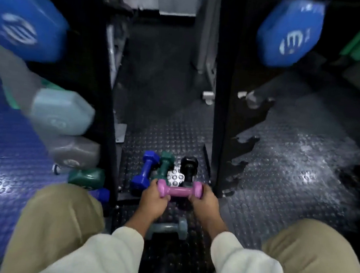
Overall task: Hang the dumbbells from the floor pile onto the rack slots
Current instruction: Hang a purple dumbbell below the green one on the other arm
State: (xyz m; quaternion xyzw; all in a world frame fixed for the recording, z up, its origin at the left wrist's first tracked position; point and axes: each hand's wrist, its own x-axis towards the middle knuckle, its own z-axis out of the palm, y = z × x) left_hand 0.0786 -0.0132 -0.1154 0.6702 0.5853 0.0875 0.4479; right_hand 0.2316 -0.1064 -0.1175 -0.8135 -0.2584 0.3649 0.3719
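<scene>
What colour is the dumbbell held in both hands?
Pink dumbbell, clearest in the head view.

we have a single wide-angle view, worn on the head, facing forward and steeply down. it sits close above the left hand [153, 197] and right hand [203, 200], which lie low of centre. rack uprights [222, 109] recede beyond the hands; edges blur and bend.

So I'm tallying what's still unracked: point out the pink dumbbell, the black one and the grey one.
pink dumbbell [178, 191], head view, its handle.
black dumbbell [189, 161], head view, far end.
grey dumbbell [166, 229], head view, its handle.
</scene>
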